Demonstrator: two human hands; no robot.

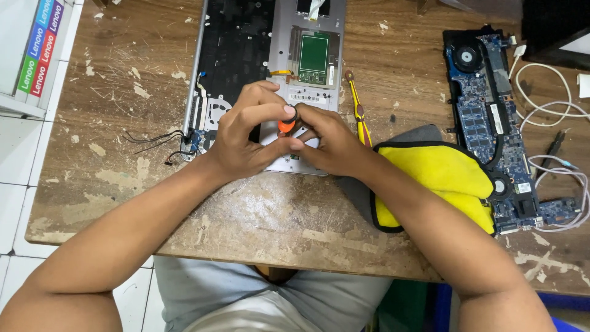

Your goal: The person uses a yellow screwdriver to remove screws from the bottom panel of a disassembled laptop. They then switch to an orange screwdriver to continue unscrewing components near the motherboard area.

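An opened laptop chassis (pixel 246 55) lies on the worn wooden table (pixel 264 221), its inside facing up with a green board (pixel 314 56) near the middle. Both my hands meet over its near edge. My left hand (pixel 246 132) and my right hand (pixel 329 144) together grip a small tool with an orange handle (pixel 286 126), held upright between the fingertips. The tool's tip is hidden by my fingers.
A yellow-handled screwdriver (pixel 356 110) lies right of the chassis. A yellow and grey cloth (pixel 442 178) sits under my right forearm. A blue motherboard with two fans (pixel 491 123) lies at the right, beside white cables (pixel 553 104). Loose black wires (pixel 153 141) trail left.
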